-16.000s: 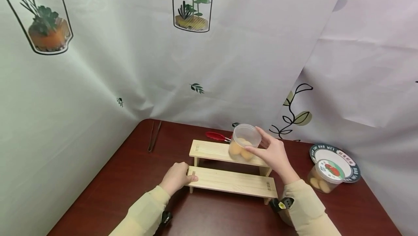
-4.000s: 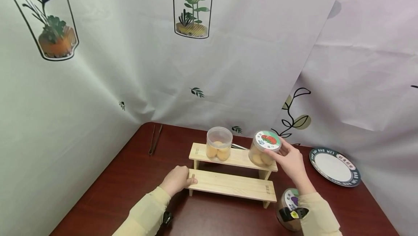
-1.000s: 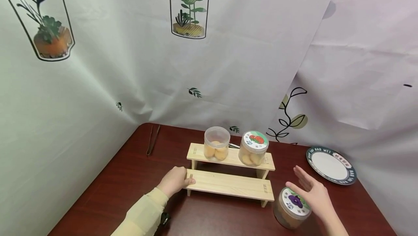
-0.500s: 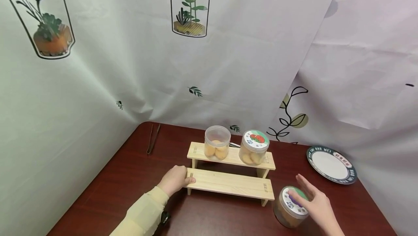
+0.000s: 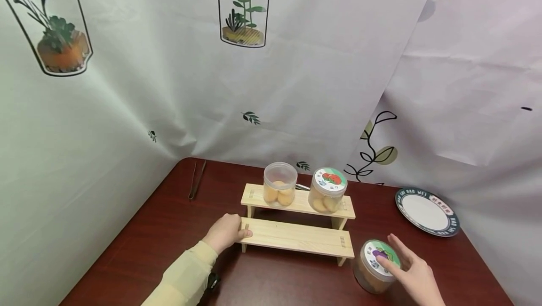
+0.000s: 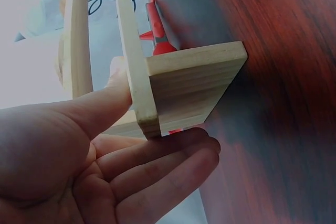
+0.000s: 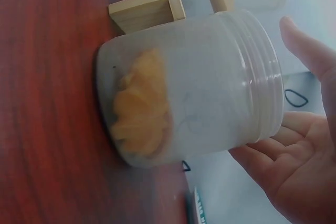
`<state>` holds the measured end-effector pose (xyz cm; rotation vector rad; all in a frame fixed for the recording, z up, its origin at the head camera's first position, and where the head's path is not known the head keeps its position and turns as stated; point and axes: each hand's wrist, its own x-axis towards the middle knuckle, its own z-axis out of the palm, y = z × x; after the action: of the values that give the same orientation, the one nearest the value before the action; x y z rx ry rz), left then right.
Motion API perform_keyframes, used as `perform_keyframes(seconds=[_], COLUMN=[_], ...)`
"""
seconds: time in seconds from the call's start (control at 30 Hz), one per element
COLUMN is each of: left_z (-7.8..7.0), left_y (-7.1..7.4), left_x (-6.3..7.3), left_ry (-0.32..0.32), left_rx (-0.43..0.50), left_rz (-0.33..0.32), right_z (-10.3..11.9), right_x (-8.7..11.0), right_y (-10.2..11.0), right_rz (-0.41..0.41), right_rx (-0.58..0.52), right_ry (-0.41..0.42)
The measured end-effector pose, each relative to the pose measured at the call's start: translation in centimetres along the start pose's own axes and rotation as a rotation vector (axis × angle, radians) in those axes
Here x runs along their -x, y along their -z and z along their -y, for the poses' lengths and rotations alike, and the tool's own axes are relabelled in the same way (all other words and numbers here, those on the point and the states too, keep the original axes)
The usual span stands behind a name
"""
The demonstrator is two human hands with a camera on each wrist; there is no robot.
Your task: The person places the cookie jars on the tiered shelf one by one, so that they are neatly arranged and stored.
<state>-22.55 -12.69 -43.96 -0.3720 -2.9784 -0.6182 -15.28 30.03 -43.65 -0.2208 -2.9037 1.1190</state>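
My left hand (image 5: 225,233) grips the left end of a two-tier wooden display shelf (image 5: 296,236), thumb on top of the lower board. In the left wrist view the fingers (image 6: 157,169) lie beneath that board's end. At the right, my right hand (image 5: 412,270) reaches around the top of a clear plastic jar (image 5: 372,275) whose lid shows a purple picture. The right wrist view shows the thumb (image 7: 307,45) apart from the lid, with the fingers behind the jar. Cookies (image 7: 142,108) lie inside it. This jar stands on the table.
On the upper board stand a lidless jar (image 5: 271,186) with yellowish cookies and a jar with a tomato lid (image 5: 328,193). A plate (image 5: 427,213) lies at the right, metal tongs (image 5: 196,183) at the back left. Red-handled tongs (image 6: 157,24) lie behind the shelf.
Earlier the right hand set the lidless jar, then the tomato-lid jar, on the upper board. Since then it has moved down right to the purple-picture jar. The left hand stays on the shelf.
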Motion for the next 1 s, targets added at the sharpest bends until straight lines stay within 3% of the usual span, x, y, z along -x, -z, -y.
perform_keyframes(seconds=[0.4, 1.0], left_z=[-0.1, 0.1], left_y=[0.1, -0.2], left_x=[0.3, 0.0], left_ry=[0.004, 0.004], left_rx=[-0.001, 0.019], left_rz=[-0.005, 0.003], right_z=[-0.9, -1.6], right_x=[0.4, 1.0], right_y=[-0.5, -0.7], right_rz=[0.075, 0.089], right_rx=[0.049, 0.109], right_ry=[-0.113, -0.101])
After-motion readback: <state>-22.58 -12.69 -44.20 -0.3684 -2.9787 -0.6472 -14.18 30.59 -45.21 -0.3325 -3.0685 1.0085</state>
